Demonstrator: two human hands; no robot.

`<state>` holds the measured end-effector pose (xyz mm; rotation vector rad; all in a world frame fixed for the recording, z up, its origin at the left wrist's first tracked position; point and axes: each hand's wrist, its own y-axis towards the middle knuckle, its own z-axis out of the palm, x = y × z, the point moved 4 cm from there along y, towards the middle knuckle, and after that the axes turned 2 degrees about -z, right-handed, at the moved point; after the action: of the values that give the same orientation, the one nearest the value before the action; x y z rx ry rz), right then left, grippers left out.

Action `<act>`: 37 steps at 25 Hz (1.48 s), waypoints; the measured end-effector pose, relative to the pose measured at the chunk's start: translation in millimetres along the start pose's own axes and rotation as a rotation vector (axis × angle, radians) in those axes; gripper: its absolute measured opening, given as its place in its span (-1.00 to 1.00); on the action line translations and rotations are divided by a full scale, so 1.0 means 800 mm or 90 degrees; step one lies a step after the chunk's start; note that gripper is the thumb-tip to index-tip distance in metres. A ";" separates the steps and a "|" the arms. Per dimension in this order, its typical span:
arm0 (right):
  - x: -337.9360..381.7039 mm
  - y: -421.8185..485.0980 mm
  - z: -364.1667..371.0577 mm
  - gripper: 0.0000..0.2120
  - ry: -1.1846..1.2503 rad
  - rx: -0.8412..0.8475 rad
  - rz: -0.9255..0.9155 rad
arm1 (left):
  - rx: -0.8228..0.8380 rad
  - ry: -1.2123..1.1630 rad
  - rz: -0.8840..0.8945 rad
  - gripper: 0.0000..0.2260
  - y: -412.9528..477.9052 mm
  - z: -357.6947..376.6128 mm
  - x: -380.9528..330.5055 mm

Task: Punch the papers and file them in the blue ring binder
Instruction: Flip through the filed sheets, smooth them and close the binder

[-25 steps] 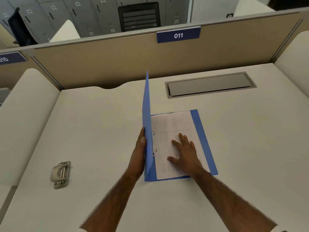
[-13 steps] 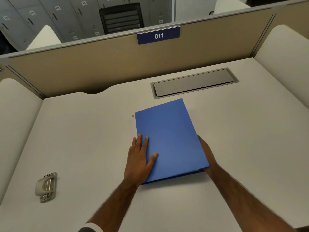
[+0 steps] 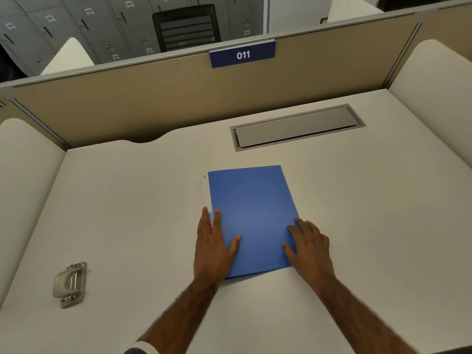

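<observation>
We rest our left hand (image 3: 213,245) and right hand (image 3: 307,245) flat, fingers spread, on the closed blue ring binder (image 3: 252,215), whose long axis runs away from us.

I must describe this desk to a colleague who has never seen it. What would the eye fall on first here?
First the blue ring binder, closed and flat at the middle of the pale desk, with the left hand and right hand flat on its near corners. Then the metal hole punch, alone at the near left, and the navy sign 011 on the partition behind.
</observation>
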<state>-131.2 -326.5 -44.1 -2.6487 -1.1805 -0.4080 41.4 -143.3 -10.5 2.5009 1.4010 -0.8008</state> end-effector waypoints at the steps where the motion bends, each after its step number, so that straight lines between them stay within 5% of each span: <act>1: 0.001 -0.003 0.002 -0.55 0.004 -0.015 -0.002 | -0.029 -0.083 -0.078 -0.23 -0.010 -0.005 -0.004; 5: -0.003 -0.004 0.009 -0.55 0.018 -0.029 0.014 | -0.022 -0.263 -0.327 -0.17 -0.025 -0.007 -0.002; 8: -0.008 -0.002 0.004 -0.54 0.034 -0.015 0.036 | 0.009 -0.395 -0.441 -0.36 -0.008 0.000 0.012; 12: 0.000 0.007 -0.006 -0.55 0.099 -0.006 0.042 | 0.042 -0.524 -0.391 -0.59 -0.010 -0.010 0.006; 17: 0.016 0.020 -0.039 -0.35 0.495 0.002 0.237 | 0.063 -0.610 -0.306 -0.55 -0.001 -0.058 0.012; 21: 0.067 0.055 -0.057 -0.69 0.646 0.076 0.284 | 0.069 -0.623 -0.246 -0.61 0.030 -0.124 0.042; 27: 0.184 0.146 -0.070 -0.75 0.591 0.018 0.171 | -0.058 -0.452 -0.144 -0.62 0.117 -0.191 0.098; 37: 0.243 0.279 -0.006 -0.79 0.498 0.018 0.193 | -0.090 -0.358 -0.156 -0.51 0.255 -0.189 0.157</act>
<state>160.3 -339.9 7.2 -2.2142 -0.5222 -1.1967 319.0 -103.0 27.6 1.8117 1.4908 -1.2735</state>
